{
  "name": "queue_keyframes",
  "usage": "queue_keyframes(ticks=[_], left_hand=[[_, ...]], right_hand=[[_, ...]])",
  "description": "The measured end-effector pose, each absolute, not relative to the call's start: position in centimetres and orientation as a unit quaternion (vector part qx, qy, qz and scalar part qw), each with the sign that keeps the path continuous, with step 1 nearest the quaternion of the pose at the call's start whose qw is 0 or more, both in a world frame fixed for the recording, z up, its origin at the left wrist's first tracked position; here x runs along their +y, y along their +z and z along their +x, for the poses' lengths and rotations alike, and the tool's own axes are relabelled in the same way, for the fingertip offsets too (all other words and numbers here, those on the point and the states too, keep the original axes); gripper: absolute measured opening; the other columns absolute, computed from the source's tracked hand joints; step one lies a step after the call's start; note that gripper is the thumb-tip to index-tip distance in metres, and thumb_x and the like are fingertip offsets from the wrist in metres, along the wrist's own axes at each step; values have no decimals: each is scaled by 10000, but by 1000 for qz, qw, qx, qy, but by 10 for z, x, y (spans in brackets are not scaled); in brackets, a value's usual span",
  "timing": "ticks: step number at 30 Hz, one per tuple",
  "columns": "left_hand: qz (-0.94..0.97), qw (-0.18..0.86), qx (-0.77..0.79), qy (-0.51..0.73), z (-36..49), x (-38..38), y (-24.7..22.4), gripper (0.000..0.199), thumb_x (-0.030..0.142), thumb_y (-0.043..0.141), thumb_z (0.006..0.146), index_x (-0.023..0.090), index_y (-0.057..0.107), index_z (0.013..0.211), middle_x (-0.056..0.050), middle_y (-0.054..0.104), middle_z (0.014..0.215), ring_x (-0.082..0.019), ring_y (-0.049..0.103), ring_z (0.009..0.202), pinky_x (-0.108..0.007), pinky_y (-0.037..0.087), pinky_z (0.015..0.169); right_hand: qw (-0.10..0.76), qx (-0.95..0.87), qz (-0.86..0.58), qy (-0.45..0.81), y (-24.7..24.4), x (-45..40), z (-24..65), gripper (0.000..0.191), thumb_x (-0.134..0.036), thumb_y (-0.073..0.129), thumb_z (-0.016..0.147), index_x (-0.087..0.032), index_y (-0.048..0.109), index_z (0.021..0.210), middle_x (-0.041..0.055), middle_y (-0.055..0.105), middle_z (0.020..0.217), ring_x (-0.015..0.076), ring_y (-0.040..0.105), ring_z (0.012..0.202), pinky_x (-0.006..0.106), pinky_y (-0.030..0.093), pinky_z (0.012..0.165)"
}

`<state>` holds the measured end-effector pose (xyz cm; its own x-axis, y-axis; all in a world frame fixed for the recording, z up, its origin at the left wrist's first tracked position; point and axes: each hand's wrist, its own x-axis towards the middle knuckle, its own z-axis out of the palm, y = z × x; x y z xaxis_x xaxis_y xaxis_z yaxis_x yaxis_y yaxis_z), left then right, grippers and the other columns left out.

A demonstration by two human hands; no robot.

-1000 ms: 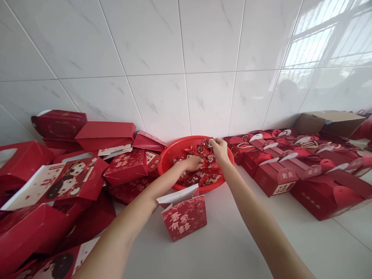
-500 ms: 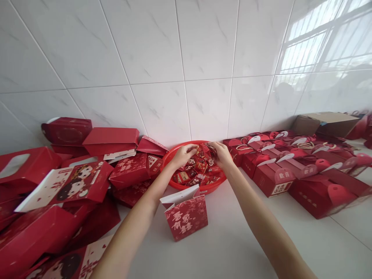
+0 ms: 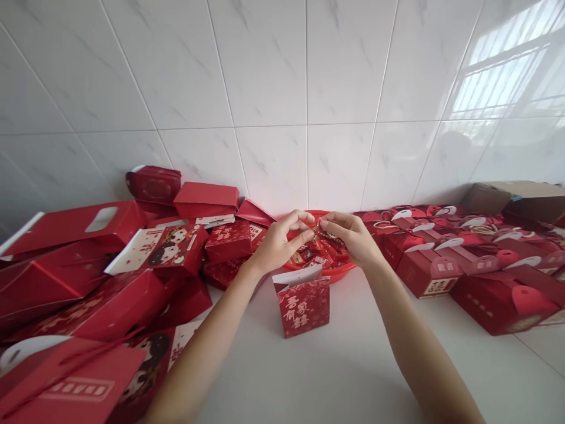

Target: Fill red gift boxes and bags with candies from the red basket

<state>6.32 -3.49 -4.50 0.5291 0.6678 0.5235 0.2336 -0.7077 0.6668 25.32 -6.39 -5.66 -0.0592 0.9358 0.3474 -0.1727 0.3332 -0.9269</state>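
Observation:
My left hand [image 3: 279,242] and my right hand [image 3: 351,237] meet above a round red plastic basket [image 3: 341,270], their fingertips pinching a small red wrapped packet [image 3: 315,225] between them. Below them, the basket holds a heap of red-wrapped sweets [image 3: 318,252], partly hidden by my hands. In front of the basket stands a small red paper gift bag [image 3: 303,309] with white calligraphy and an open top.
Folded and stacked red gift boxes [image 3: 223,241] form a loose pile on the left. A row of red handled boxes [image 3: 428,265] runs along the right, with a cardboard box [image 3: 521,201] behind it. A white tiled wall rises behind everything.
My hands have come closer together and risen from the sweets, meeting above the basket. The whole view has shifted, placing the basket and bag further right.

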Motion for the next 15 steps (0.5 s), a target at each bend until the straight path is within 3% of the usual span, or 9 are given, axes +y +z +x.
queue_keyframes(ticks=[2,7,15], left_hand=[[842,264,278,380,52,-46,-41,238,398,568,945,221,575,1105,-35,681,1105,-190,655,1037,-295,502,918],[897,243,268,252,21,-65,-35,216,396,602,933,209,700,886,-32,709,1068,-196,648,1035,-284,491,934],[894,274,326,139,13,-65,-45,250,293,561,914,232,789,999,-13,760,979,-171,675,794,-257,510,760]], right_hand=[[582,-596,-336,439,-51,-73,255,306,-445,798,749,-165,673,747,-2,639,686,110,523,607,222,390,551],[553,-634,-313,440,-44,-85,269,243,-393,777,806,-170,684,777,-8,610,677,93,472,565,216,346,507],[512,-678,-222,479,-50,-82,279,200,-349,780,799,-165,703,776,-12,581,577,85,443,462,217,353,446]])
